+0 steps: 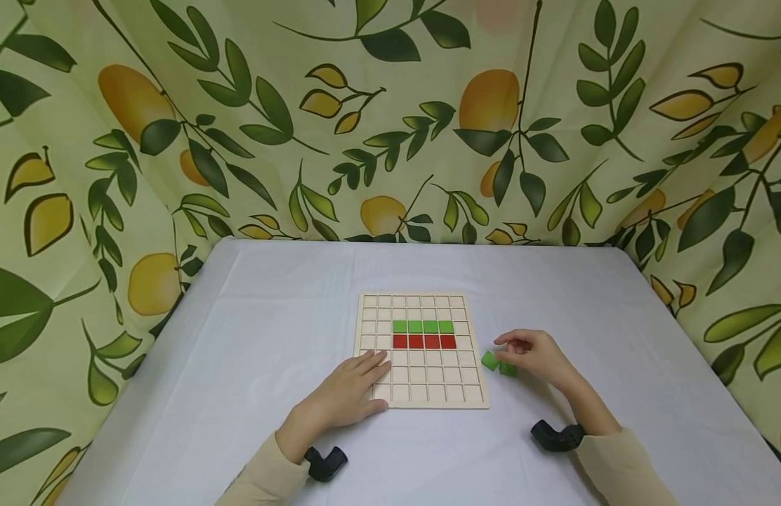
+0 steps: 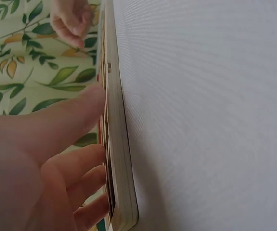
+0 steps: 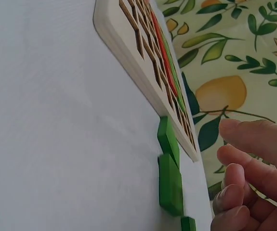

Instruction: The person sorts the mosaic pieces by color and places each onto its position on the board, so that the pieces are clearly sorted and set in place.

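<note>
A pale wooden grid board (image 1: 421, 405) lies on the table, with a row of several green square tiles (image 1: 423, 327) directly behind a row of several red ones (image 1: 424, 341). My left hand (image 1: 348, 388) rests on the board's near left part, fingers extended over the cells and thumb at the near edge. Just right of the board are loose green tiles (image 3: 171, 185); the right wrist view shows three. Over them hovers my right hand (image 1: 534, 355), its fingers loosely bent. In the right wrist view, nothing shows between its thumb and fingers.
A white cloth (image 1: 277, 302) covers the table. Behind it and along both sides hangs a curtain (image 1: 381, 214) with a leaf and fruit print. Black curved devices (image 1: 326, 464) sit at both wrists, below the beige sleeves (image 1: 270, 471).
</note>
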Motion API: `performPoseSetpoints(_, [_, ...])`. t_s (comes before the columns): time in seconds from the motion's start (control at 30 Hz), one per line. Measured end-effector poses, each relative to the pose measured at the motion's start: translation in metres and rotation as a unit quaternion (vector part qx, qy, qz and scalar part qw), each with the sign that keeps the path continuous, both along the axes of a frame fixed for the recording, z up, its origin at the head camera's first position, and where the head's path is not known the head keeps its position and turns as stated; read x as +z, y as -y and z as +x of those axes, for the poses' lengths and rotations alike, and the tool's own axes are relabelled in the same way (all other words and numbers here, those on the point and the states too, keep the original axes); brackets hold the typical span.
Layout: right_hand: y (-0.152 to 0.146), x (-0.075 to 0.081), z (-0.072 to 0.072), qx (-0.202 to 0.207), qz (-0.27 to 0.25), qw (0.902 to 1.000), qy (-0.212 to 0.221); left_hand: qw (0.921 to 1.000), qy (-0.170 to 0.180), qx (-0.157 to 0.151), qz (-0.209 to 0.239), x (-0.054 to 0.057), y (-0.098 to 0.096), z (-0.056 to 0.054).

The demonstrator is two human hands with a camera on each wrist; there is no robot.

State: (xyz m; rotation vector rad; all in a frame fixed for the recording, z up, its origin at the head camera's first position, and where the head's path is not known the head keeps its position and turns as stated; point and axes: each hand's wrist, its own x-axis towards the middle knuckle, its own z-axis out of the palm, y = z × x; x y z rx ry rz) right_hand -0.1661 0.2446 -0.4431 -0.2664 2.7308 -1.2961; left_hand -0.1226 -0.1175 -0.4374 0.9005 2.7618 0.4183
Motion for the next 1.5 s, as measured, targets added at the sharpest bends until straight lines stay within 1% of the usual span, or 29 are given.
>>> performPoseSetpoints(0.3, [-0.017,0.004,0.008,-0.020,0.007,0.9996,-0.016,1.0000,0.002,0.002,-0.002,0.005,-0.001,0.002])
performPoseSetpoints(0.57, [-0.035,-0.002,0.010,-0.039,0.014,0.9985,-0.037,1.0000,0.002,0.005,-0.003,0.003,-0.001,0.002])
performPoseSetpoints(0.67, [-0.042,-0.002,0.009,-0.048,0.013,0.9982,-0.032,1.0000,0.000,0.004,-0.002,0.003,-0.001,0.001])
performPoseSetpoints(0.87, [-0.057,-0.001,0.008,-0.050,0.010,0.9985,-0.019,1.0000,-0.001,0.005,-0.005,0.001,-0.001,0.000])
performPoseSetpoints(1.17, [-0.078,-0.008,0.004,-0.056,0.042,0.9974,-0.016,1.0000,-0.003,0.004,-0.003,-0.003,-0.001,-0.001])
performPoseSetpoints(1.33, [-0.083,-0.010,0.005,-0.058,0.043,0.9974,-0.010,1.0000,-0.005,0.005,-0.005,-0.004,-0.001,-0.001])
performPoseSetpoints(1.5, [-0.085,-0.011,0.006,-0.059,0.046,0.9972,0.011,0.9999,-0.001,0.008,-0.008,-0.002,-0.001,-0.001])
